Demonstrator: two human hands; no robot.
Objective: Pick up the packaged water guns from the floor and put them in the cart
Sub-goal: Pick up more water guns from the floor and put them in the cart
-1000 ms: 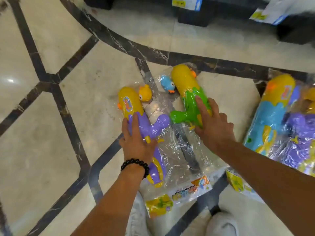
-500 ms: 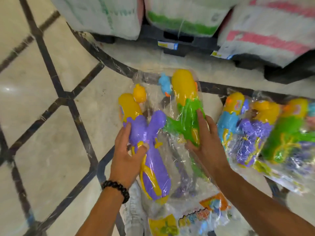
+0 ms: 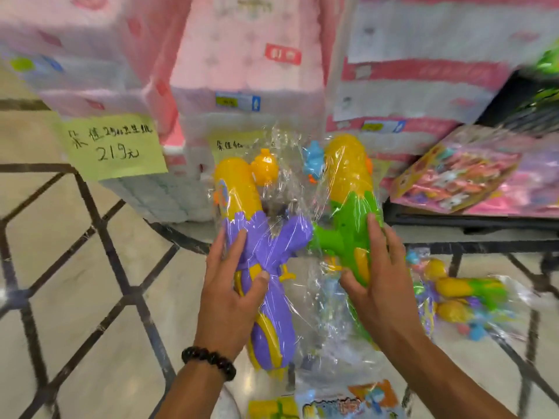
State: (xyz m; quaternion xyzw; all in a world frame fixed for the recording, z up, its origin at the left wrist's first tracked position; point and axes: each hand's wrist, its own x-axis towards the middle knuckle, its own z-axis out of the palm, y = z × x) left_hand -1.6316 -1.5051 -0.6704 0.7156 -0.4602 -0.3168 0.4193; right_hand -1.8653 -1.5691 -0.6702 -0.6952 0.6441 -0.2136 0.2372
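Nearest the camera, both forearms are reaching forward, a beaded bracelet (image 3: 208,361) sitting on the left wrist. Left hand (image 3: 231,293) is wrapping around the purple water gun (image 3: 266,261), thumb pressing across its middle, fingers behind the clear bag. Right hand (image 3: 376,278) is clamping the green water gun (image 3: 351,237) the same way, thumb on the near edge, fingers spread over the body. Both packs are now hanging in the air at about chest level; a second ago they were lying flat on the floor with hands just pressing down on them, half a second ago they were lifting. So pickup is done for these two, and the carry to the cart looks like the next step; no cart is clearly identifiable from here. Long axes are running near vertical: yellow tanks are pointing up and away, printed header cards (image 3: 348,402) are dangling down toward the feet, grips are jutting inward so the two guns are almost touching in the middle. Further out on the right, more packaged guns (image 3: 467,293) are still lying on the marble floor (image 3: 60,282) under a black display rack (image 3: 472,225), so more trips look needed. Beyond, blurred pink tissue packs (image 3: 242,71) and a green price sign (image 3: 113,146) are filling the background.
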